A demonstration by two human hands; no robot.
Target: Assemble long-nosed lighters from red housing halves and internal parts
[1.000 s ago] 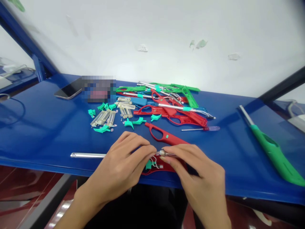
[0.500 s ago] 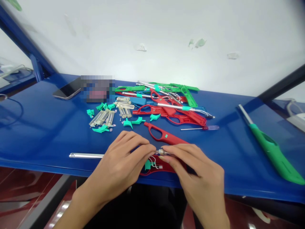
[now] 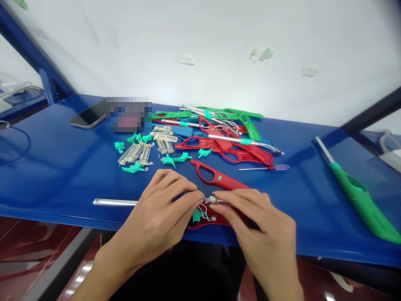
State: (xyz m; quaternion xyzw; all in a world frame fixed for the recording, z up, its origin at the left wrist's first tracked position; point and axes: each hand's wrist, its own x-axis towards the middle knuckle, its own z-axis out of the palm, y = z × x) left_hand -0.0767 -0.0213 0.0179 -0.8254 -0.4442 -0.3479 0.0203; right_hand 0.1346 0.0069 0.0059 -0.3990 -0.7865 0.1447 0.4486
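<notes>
Hardly anything has changed over the last second: my two hands keep almost the same pose, so the work sits at the same point. My right hand (image 3: 266,221) pinches the small slender part (image 3: 214,200) between thumb and fingers, its whitish end poking out toward my left hand (image 3: 164,209), whose fingertips are drawn together at that end; I can't tell whether they grip it. The part is just above the red shell half (image 3: 223,219), where white wires (image 3: 204,214) and a green piece (image 3: 196,215) show. The other red half (image 3: 225,179) lies just beyond it
</notes>
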